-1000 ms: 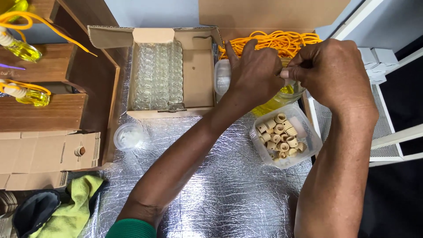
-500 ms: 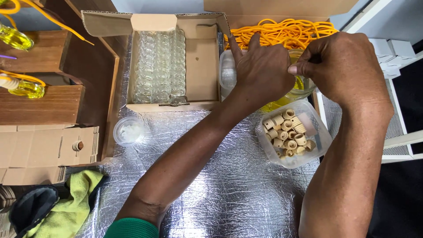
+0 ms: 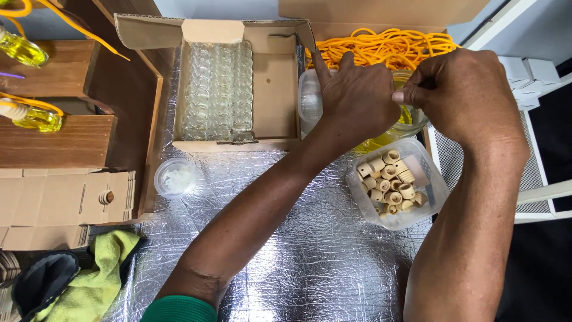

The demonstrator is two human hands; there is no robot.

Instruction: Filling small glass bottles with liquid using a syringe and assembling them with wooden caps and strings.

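Both hands meet at the far right of the counter (image 3: 286, 262), which is covered in crinkled silver foil. Left hand (image 3: 357, 98): curled, index finger raised, thumb side pressed toward the right hand. Right hand (image 3: 468, 98): fingers closed, pinching something small where the hands touch; what it is cannot be told. Beneath them, a glass jar (image 3: 411, 116) with yellow liquid, mostly hidden.

Just behind the hands: a heap of orange cord (image 3: 387, 48) in front of a brown carton (image 3: 381, 12). Just in front of the right hand: a clear tub (image 3: 432, 179) of small tan cork rings (image 3: 390, 182), lying loose.

Centre back: an open cardboard box (image 3: 277, 89), flaps out, its left half filled with rows of small clear bottles (image 3: 217, 89), right half bare. A clear round lid (image 3: 176, 177) lies near the box's front left corner.

Left: a wooden rack (image 3: 65, 140) with two yellow-filled bottles (image 3: 36, 118), a flat cardboard sheet (image 3: 59, 200), a green cloth (image 3: 95, 280).
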